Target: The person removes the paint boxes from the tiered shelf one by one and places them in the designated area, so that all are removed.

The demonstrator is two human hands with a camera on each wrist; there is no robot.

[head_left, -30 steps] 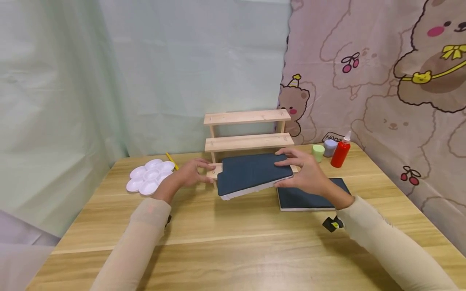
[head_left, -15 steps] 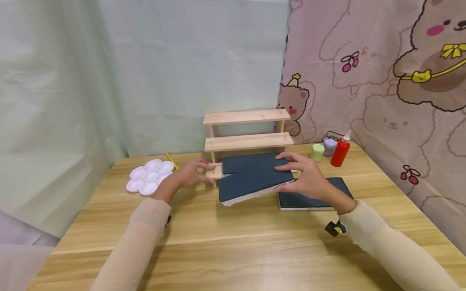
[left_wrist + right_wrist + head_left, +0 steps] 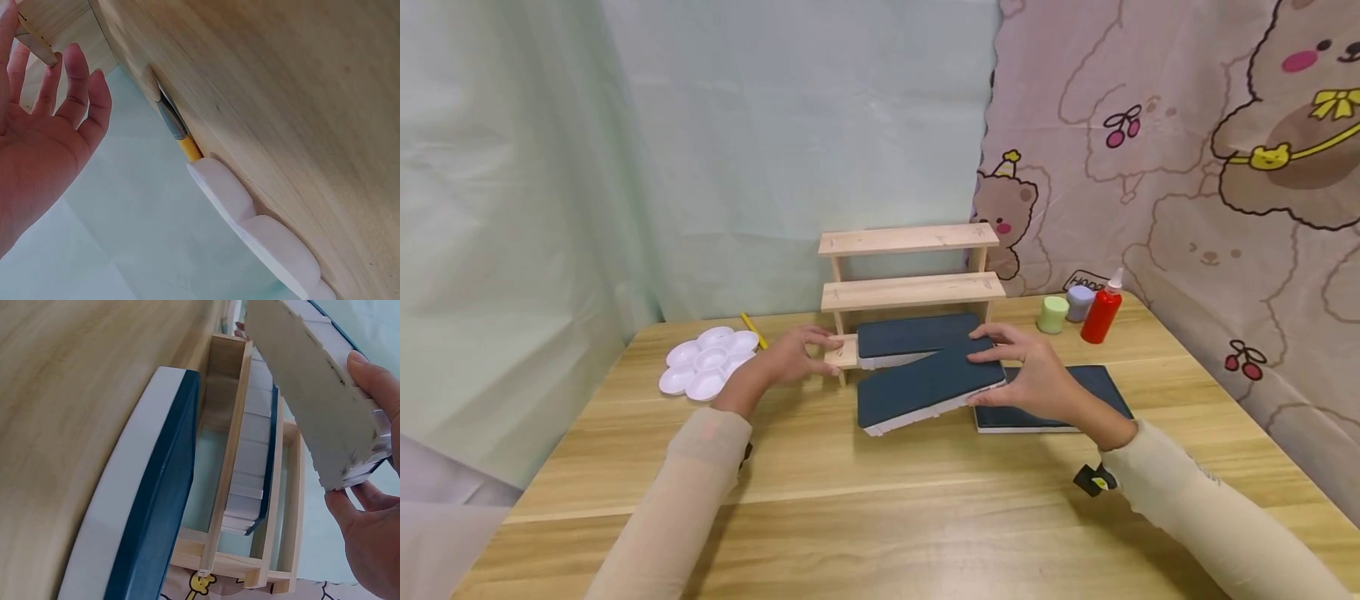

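My right hand [image 3: 1030, 371] grips the right end of a flat case [image 3: 925, 387] with a dark blue top and white sides. It hangs tilted in front of a stepped wooden shelf [image 3: 913, 292], its left end lower; the right wrist view shows its pale, scuffed underside [image 3: 312, 387]. A similar case [image 3: 906, 335] lies behind it on the lowest step. Another dark blue case [image 3: 1097, 390] lies on the table, partly hidden by my right hand. My left hand [image 3: 793, 354] pinches the left end of the lowest shelf board [image 3: 842, 352].
A white flower-shaped palette [image 3: 711, 360] stands at the left on the table [image 3: 880, 517], beside a yellow-handled paintbrush [image 3: 181, 134]. Back right are a green jar [image 3: 1053, 315], a lavender jar [image 3: 1079, 303] and a red squeeze bottle [image 3: 1102, 315]. Curtains hang behind.
My right hand has drawn the held case forward and down, away from the shelf, uncovering more of the case on the lowest step. My left hand stays at the board end.
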